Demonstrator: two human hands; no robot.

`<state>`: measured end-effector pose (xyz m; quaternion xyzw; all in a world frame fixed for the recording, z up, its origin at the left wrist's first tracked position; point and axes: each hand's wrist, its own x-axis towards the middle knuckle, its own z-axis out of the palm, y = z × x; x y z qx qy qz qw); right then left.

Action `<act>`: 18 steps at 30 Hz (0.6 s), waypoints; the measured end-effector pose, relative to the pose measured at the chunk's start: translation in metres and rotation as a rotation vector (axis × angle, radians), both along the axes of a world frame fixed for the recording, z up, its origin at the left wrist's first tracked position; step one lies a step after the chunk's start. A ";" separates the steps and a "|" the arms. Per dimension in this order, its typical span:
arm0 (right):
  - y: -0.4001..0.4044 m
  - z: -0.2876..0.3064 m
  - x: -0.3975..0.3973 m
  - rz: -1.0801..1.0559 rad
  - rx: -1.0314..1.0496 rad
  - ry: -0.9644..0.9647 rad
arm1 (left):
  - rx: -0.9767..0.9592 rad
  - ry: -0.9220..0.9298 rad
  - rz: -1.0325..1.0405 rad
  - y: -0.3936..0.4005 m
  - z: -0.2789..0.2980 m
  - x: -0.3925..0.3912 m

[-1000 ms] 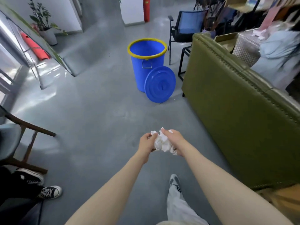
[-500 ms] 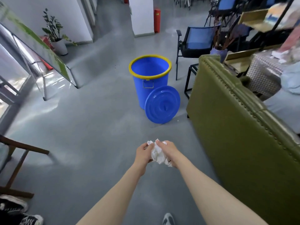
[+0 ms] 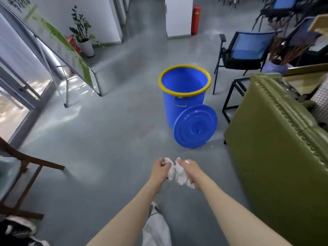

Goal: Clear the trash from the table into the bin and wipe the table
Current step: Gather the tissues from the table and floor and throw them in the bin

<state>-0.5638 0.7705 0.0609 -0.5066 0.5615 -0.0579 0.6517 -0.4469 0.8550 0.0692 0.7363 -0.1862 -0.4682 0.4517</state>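
Observation:
A wad of crumpled white paper tissue (image 3: 178, 174) hangs between both my hands in front of me. My left hand (image 3: 159, 170) pinches its left end and my right hand (image 3: 190, 170) grips the larger right part. Ahead on the grey floor stands a blue bin (image 3: 184, 96) with a yellow rim, its mouth uncovered and its inside looking empty. Its round blue lid (image 3: 195, 128) leans upright against the bin's near right side. The bin is about a step or two beyond my hands. No table is in view.
A green studded sofa back (image 3: 276, 142) fills the right side. A black side-table frame (image 3: 234, 100) and a blue office chair (image 3: 248, 48) stand behind the bin. A wooden chair (image 3: 21, 174) and someone's sneakers (image 3: 19, 229) are at the left. A slanted signboard (image 3: 71, 55) stands far left.
I have walked closer to the bin, which now looks larger and nearer. My hands have pulled slightly apart, stretching the tissue between them.

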 end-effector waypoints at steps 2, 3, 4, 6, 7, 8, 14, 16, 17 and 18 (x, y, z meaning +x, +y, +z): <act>-0.025 0.002 0.027 -0.017 0.004 0.008 | 0.000 -0.005 -0.010 -0.024 -0.002 0.030; -0.036 0.005 0.038 -0.018 0.006 0.018 | -0.010 -0.004 -0.011 -0.034 0.001 0.044; -0.048 0.008 0.052 -0.018 0.007 0.020 | -0.013 0.004 -0.013 -0.047 0.002 0.060; -0.077 0.013 0.089 -0.036 0.004 0.028 | -0.007 0.029 -0.011 -0.076 0.001 0.099; -0.082 0.017 0.091 -0.043 -0.005 0.031 | -0.006 0.037 0.005 -0.081 0.004 0.102; -0.093 0.021 0.105 -0.052 -0.007 0.032 | -0.018 0.049 0.022 -0.093 0.006 0.117; -0.163 0.032 0.195 -0.032 -0.032 0.039 | -0.041 0.108 0.062 -0.174 0.013 0.213; -0.183 0.035 0.216 -0.033 -0.024 0.029 | -0.016 0.117 0.088 -0.196 0.009 0.237; -0.192 0.036 0.223 -0.039 -0.029 0.030 | -0.020 0.113 0.095 -0.205 0.008 0.246; -0.203 0.037 0.231 -0.047 -0.035 0.034 | -0.029 0.106 0.100 -0.215 0.008 0.254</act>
